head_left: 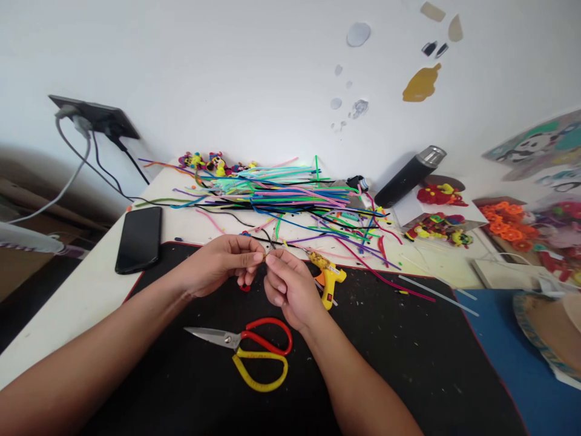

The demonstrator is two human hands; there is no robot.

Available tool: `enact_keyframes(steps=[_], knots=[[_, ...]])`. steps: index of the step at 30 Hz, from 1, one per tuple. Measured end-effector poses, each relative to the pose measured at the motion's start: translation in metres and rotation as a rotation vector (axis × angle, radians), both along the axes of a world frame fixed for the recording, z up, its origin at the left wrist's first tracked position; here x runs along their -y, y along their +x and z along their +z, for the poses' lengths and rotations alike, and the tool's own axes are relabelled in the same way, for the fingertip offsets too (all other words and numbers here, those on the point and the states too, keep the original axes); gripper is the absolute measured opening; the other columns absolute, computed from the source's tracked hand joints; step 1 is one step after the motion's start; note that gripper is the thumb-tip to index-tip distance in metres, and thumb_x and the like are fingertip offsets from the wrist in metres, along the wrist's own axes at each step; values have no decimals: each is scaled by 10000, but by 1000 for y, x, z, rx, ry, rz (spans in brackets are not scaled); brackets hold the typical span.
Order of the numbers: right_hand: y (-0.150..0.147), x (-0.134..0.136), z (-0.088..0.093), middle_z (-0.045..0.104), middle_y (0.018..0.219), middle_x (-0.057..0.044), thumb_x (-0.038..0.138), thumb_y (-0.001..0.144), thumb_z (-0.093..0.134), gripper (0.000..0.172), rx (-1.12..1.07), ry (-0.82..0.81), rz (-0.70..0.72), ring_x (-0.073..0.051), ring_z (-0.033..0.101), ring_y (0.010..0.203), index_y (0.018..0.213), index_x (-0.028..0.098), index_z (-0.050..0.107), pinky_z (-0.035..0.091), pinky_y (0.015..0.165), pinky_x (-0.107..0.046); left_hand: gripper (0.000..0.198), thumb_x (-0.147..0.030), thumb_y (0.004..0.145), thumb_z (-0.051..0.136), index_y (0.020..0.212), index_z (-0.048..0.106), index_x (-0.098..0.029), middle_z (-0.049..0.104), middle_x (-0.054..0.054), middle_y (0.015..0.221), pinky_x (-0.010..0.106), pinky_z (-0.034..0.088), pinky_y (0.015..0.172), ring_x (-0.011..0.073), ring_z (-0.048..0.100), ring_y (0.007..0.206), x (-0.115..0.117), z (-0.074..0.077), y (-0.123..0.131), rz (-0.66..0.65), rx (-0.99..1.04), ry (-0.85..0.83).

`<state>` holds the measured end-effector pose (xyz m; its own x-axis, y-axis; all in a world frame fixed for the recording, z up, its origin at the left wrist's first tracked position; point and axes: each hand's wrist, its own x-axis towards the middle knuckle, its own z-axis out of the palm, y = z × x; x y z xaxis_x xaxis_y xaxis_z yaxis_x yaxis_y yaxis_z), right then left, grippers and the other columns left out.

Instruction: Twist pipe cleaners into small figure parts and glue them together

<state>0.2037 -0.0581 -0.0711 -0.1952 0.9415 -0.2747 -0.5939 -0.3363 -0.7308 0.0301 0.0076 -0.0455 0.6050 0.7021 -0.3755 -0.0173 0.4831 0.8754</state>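
Note:
My left hand (pixel 227 263) and my right hand (pixel 293 284) meet above the far part of the black mat (pixel 154 339). Both are closed, thumb and forefinger pinched together at the same spot. Whatever sits between the fingertips is too small and covered to name. Just behind the right hand lies a yellow glue gun (pixel 333 281). Below the left fingers a small red piece (pixel 245 288) is partly hidden. Nearer to me, scissors (pixel 254 348) with one red and one yellow handle rest on the mat, blades slightly apart, pointing left.
Many coloured pipe cleaners (pixel 290 197) are heaped along the wall. A black phone (pixel 139 239) lies at left, below a socket (pixel 95 115) with cables. At right are a dark thermos (pixel 411 175), small colourful figures (pixel 438 230), orange pieces (pixel 508 224) and clear glue sticks (pixel 438 295).

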Motion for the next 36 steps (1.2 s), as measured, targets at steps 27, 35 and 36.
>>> enact_keyframes(steps=[27,35,36], knots=[[-1,-2,-3,436,506,128,492,811,907,427,-95,-27,12,-34,301,370,811,194,602,162,396,-207,432,-514,739,969,806,770,-137,717,23,634,212,510,537,119,624,553,9,-2,11,129,11,141],[0,-1,-4,434,513,127,487,817,909,423,-89,-27,9,-33,313,372,812,190,608,166,396,-199,409,-480,727,989,841,803,-133,754,31,686,199,537,550,111,658,567,7,-1,6,112,5,118],[-1,-1,-4,434,514,127,482,815,910,422,-88,-27,7,-32,316,372,811,189,607,167,396,-198,408,-477,728,989,838,798,-134,753,30,683,199,538,549,111,658,565,6,-1,6,116,5,117]])
